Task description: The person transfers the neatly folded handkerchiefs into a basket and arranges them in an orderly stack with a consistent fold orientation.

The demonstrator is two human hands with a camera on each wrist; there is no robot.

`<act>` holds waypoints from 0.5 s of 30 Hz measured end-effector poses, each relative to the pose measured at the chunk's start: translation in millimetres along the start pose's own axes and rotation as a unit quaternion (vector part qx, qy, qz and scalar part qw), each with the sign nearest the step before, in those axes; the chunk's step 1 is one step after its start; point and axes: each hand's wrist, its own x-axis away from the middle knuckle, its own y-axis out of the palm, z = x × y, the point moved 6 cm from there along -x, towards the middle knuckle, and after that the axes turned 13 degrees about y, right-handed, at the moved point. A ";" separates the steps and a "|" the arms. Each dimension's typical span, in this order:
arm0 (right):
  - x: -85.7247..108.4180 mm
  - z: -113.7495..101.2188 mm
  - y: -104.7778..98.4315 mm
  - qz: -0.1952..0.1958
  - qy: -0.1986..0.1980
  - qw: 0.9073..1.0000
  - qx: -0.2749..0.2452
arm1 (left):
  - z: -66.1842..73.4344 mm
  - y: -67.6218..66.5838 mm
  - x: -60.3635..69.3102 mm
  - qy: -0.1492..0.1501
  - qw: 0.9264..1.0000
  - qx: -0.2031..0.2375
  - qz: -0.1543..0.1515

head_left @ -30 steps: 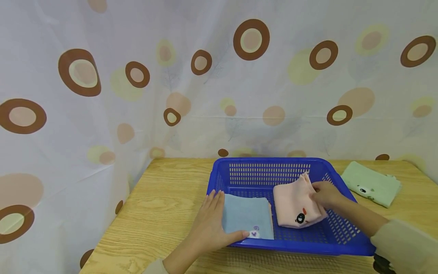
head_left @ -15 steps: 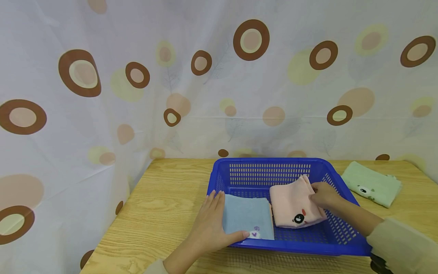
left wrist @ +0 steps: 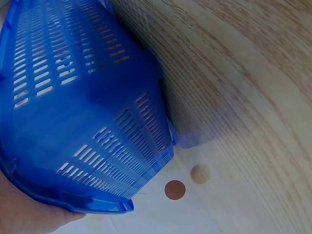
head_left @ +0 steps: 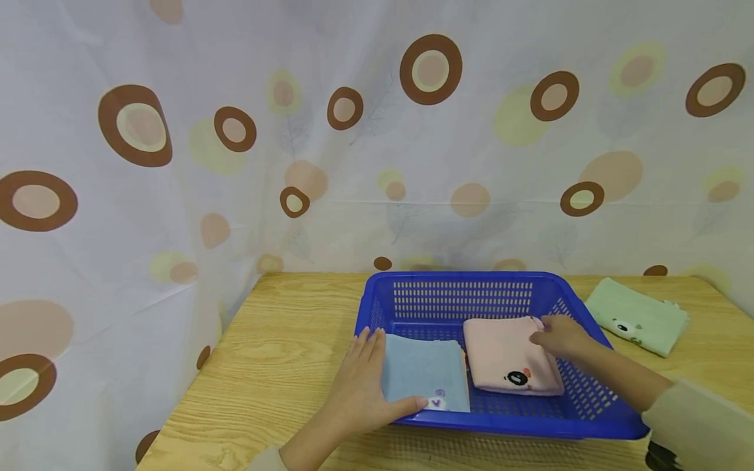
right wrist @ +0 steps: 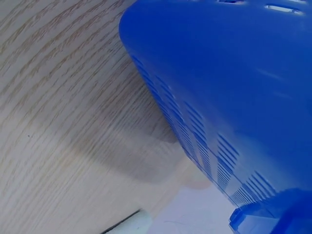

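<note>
A blue perforated plastic basket [head_left: 459,277] holds two folded towels side by side. The light blue towel [head_left: 421,366], with a small purple and white motif, lies in its left half. To the right lies a pink towel [head_left: 501,350] with an embroidered black eye. My left hand [head_left: 365,386] rests with straight fingers over the basket's left side, thumb at the blue towel's front edge. With bent fingers, my right hand [head_left: 562,337] pinches the pink towel by its back right corner. In the left wrist view, part of the left hand [left wrist: 27,212] touches the basket rim.
A folded green towel [head_left: 642,317] with an embroidered face lies on the wooden table [head_left: 283,333], right of the basket. Behind the table hangs a white curtain [head_left: 353,235] patterned with circles. The basket's outer wall [right wrist: 234,83] fills much of the right wrist view.
The pink towel's raised back right corner has come down, and the towel now lies flatter in the basket. The left hand stays in place.
</note>
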 end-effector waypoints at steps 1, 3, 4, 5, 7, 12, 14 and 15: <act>0.5 -0.3 -0.7 -0.001 -0.002 1.000 0.000 | -0.2 0.1 0.1 0.001 1.000 0.000 0.000; 1.3 -0.8 -2.4 -0.002 -0.004 1.000 -0.002 | -0.6 0.5 0.0 0.002 1.000 -0.002 0.001; 1.7 -0.9 -3.1 -0.001 -0.007 1.000 -0.003 | -0.9 0.7 -0.1 0.002 1.000 -0.001 0.001; 2.1 -1.1 -4.3 0.002 -0.008 1.000 -0.004 | -1.1 1.0 -0.1 0.001 1.000 0.001 0.001; 3.2 -1.2 -6.3 0.006 -0.013 1.000 -0.011 | -1.4 1.5 0.0 0.000 1.000 0.002 0.001; 5.4 -1.4 -11.8 0.029 -0.026 0.999 -0.019 | -0.8 1.5 0.7 0.002 1.000 -0.002 0.003; 6.6 -2.3 -14.3 0.041 -0.035 0.998 -0.020 | -0.2 1.2 0.8 0.003 1.000 -0.003 0.004; 7.2 -2.5 -15.8 0.047 -0.039 0.998 -0.021 | 0.0 1.1 0.9 0.003 1.000 -0.002 0.004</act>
